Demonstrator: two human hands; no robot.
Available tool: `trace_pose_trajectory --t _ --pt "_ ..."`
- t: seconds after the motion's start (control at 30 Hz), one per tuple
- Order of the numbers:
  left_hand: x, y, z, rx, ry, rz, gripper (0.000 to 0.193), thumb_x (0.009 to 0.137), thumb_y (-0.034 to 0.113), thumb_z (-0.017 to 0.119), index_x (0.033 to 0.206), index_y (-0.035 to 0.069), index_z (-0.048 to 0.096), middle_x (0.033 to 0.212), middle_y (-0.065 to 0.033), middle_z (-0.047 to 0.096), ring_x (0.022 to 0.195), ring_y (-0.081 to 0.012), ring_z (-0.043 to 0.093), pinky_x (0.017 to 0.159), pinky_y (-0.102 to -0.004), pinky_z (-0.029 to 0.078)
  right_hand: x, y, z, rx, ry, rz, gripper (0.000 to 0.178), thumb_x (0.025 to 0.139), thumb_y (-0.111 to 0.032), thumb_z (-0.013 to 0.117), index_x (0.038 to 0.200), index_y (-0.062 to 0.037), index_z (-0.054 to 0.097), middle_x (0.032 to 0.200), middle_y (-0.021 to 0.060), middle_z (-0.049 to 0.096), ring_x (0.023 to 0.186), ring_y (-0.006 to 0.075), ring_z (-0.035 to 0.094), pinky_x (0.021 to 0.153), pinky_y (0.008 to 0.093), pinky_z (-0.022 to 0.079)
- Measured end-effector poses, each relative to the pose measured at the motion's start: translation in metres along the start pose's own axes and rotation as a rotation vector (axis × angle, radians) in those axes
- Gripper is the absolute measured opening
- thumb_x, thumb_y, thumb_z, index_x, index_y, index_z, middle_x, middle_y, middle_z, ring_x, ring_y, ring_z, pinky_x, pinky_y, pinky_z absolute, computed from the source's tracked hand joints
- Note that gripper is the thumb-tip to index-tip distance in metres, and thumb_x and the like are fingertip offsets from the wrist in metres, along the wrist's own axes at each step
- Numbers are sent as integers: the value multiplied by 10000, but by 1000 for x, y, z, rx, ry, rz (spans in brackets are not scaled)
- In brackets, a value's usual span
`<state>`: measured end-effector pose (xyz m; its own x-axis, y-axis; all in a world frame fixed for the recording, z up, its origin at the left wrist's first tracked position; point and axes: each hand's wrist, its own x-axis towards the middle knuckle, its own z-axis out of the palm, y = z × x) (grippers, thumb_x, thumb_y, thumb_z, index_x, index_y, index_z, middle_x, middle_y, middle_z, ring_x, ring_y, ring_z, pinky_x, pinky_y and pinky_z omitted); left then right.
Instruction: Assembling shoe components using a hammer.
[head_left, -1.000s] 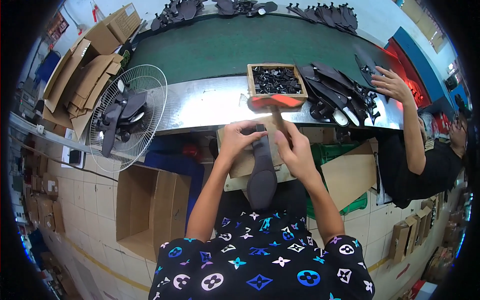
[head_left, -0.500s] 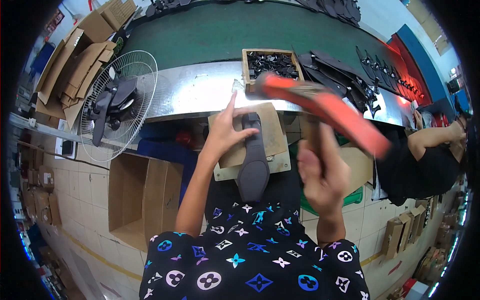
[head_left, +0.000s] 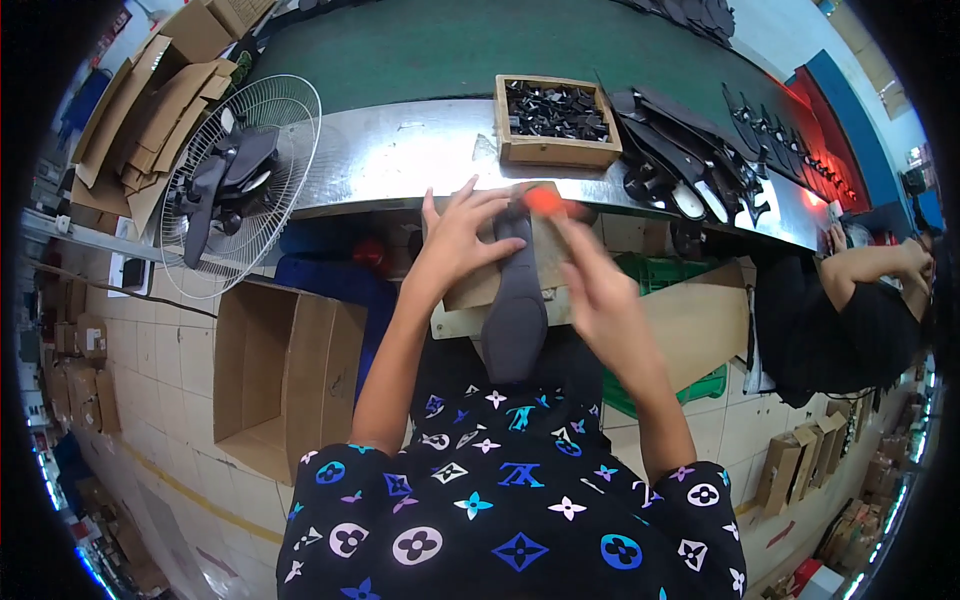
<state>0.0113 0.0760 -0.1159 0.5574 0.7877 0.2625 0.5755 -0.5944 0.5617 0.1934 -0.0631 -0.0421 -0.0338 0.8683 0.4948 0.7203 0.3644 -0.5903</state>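
A dark grey shoe sole (head_left: 516, 320) lies lengthwise on a tan board, its wider end toward my lap. My left hand (head_left: 462, 238) is open, with fingers spread beside the sole's far narrow end and the thumb lying against its side. In my right hand (head_left: 612, 305) is a hammer (head_left: 546, 202) with an orange-red head, closed firmly in the fingers. The hammer head is blurred and sits at the sole's far end, covering part of it. Whether it touches the sole I cannot tell.
A wooden box (head_left: 560, 152) of small black parts stands on the metal-edged bench. More dark soles (head_left: 690, 150) lie right of it. At left, a wire fan guard (head_left: 305, 150) holds soles, above an open cardboard box (head_left: 255, 390). Another person (head_left: 830, 320) sits at right.
My right hand has swung the hammer down and left, from raised beside the sole to its far end. My left hand stays by the sole, its fingers more spread.
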Motion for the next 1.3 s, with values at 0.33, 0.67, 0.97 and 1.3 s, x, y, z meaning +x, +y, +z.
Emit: trace_pose_trajectory --t 0.33,0.67,0.97,1.3 --pt "-52 82 -66 -717 -235 72 164 874 133 689 942 -10 733 825 -97 679 744 -194 659 680 -286 484 18 12 -14 -68 -11 7 404 893 -24 636 1293 -22 582 908 141 648 771 330 635 713 392 516" --pt "-85 131 -98 -1231 -556 -367 210 962 183 610 991 -13 682 981 -40 631 860 -112 587 763 -239 443 2 -6 3 1133 -413 107 475 993 -447 562 1136 -8 671 1252 229 627 1303 387 518 1101 552 362" --pt "-88 133 -90 -1507 -800 -191 454 1056 216 492 1439 -26 458 1184 -104 603 1150 -184 581 1019 -305 444 -16 -51 -5 1374 -306 274 595 944 -625 543 879 -43 651 921 148 665 1158 404 595 1089 579 346" --pt "-94 134 -89 -1535 -822 -361 319 1041 202 515 1234 -49 559 1154 -114 607 1127 -182 571 1001 -311 437 -22 -44 5 1569 -282 259 466 963 -495 603 874 -42 668 867 100 669 1157 374 589 1127 542 291"
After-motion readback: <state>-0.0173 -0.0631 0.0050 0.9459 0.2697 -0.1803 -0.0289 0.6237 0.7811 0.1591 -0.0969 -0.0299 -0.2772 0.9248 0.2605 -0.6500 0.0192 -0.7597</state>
